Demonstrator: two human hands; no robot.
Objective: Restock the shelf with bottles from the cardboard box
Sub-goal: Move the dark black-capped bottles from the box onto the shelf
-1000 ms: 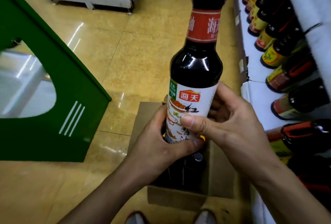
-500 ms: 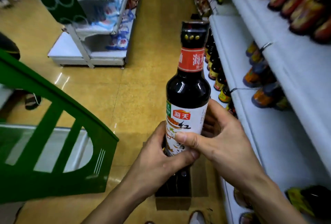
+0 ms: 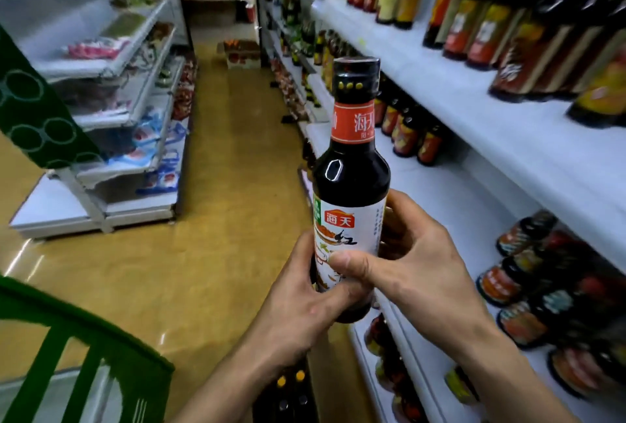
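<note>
You hold one dark bottle point(image 3: 350, 185) with two hands: one left hand point(image 3: 305, 314) and one right hand point(image 3: 416, 273). Below your wrists you see four bottle caps point(image 3: 281, 381). Three white shelf boards point(image 3: 440, 90) show on your right. Their stocked bottles point(image 3: 406, 138) are too many and too blurred to count.

Bottle point(image 3: 350, 185): dark brown, black cap, red neck band, white label with red logo. Floor point(image 3: 216, 219) yellow. Shelf point(image 3: 508, 138) white. Rack point(image 3: 84, 365) green.
</note>
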